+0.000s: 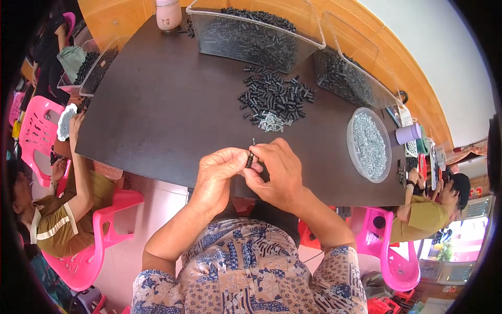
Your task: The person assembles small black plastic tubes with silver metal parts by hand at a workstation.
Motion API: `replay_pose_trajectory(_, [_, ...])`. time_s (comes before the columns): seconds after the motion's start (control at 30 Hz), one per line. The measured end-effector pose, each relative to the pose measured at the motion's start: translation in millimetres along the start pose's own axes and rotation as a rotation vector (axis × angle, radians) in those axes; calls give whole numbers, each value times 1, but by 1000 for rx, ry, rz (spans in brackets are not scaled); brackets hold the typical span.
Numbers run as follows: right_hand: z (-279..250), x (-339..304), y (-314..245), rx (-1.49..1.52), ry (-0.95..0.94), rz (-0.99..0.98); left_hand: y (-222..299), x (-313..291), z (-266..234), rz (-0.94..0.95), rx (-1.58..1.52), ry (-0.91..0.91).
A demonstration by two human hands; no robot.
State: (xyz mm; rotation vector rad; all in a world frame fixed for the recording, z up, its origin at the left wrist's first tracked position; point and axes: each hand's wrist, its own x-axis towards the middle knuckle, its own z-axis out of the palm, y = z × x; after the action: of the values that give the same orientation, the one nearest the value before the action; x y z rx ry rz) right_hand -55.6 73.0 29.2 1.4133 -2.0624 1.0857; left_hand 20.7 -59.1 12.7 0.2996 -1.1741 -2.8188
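Close to the table's near edge, my two hands meet at the fingertips around a small black plastic part (249,159). My left hand (218,170) pinches it between thumb and fingers. From the other side my right hand (278,170) closes on it too, its fingers curled. A tiny silvery piece, like a spring (253,141), sticks up just above the fingertips; what holds its lower end is hidden. Beyond my hands lies a loose heap of black ribbed parts (277,97), with a little pile of silvery springs (273,122) at its near side.
A clear bin of black parts (251,39) stands at the back, another clear bin (353,73) right of it. A round tub of springs (370,149) and a purple cup (408,134) are at right. A pink jar (168,14) stands back left. People sit at both sides.
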Motion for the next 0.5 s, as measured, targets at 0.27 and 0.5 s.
replay_pose_trajectory(0.27, [6, -5, 3, 117, 40, -18, 3, -3, -9, -73, 98, -56])
replay_pose_trajectory(0.5, [9, -6, 9, 59, 39, -127, 7, -5, 0, -65, 57, -12])
